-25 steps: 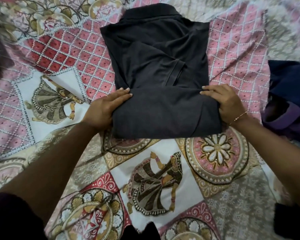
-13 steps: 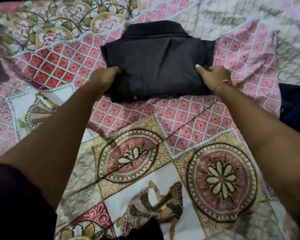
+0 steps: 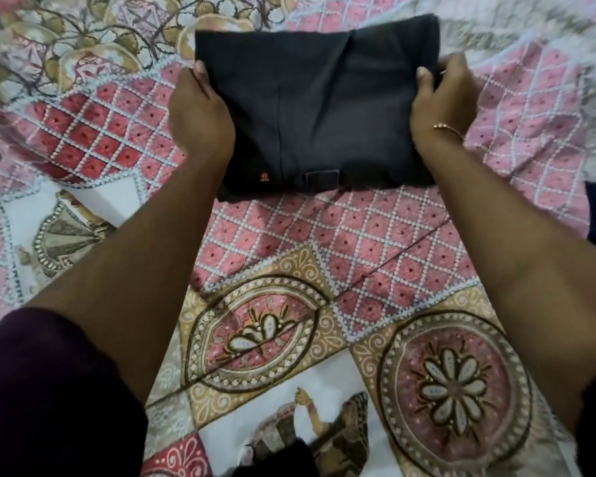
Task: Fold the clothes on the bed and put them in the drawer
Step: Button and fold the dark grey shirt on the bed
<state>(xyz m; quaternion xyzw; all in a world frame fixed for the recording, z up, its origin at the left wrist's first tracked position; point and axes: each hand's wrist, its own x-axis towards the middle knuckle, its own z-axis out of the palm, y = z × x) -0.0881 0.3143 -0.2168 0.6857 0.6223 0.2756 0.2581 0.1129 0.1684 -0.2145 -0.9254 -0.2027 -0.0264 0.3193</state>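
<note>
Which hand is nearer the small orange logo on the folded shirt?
Left. The left hand grips the dark shirt's edge just above the orange logo; the right hand grips the opposite edge.

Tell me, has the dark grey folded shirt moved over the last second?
Yes. Its near edge reached the round flower medallion before; now the dark grey folded shirt lies farther away, on the pink lattice patch.

Left grip [image 3: 200,115] and right grip [image 3: 441,101] clasp the folded dark shirt [image 3: 320,108]; patterned bedspread [image 3: 375,242] beneath.
</note>
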